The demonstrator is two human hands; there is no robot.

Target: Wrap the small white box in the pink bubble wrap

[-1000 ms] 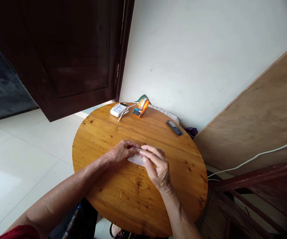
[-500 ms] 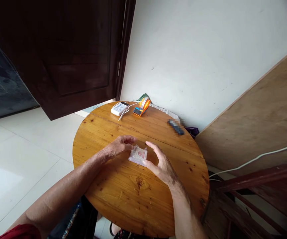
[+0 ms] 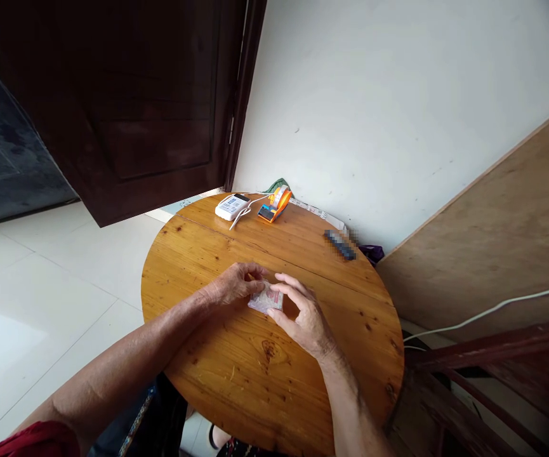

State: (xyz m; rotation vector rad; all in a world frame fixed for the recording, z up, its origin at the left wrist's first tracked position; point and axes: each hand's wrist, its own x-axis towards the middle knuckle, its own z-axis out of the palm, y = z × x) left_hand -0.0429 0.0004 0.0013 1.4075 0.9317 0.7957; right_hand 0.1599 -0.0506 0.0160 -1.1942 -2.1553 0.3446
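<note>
A small flat white packet with reddish print, wrapped in clear crinkled plastic, lies on the round wooden table. At its far left corner, the thumb and bent fingers of my left hand close on the wrapping. My right hand curves around the right side. Its thumb is at the near edge and its index finger reaches over the top, with another finger stretched beyond the far edge. Fingers cover part of the packet's upper face.
On the wooden table, toward the back, are a white box-shaped device with a white cable and an orange tape dispenser. A blurred dark elongated object lies at the back right. A dark door stands behind, left of the wall.
My right hand has moved left, its index finger coming over the packet's top. My left hand has closed in on the far left corner. The view has shifted slightly.
</note>
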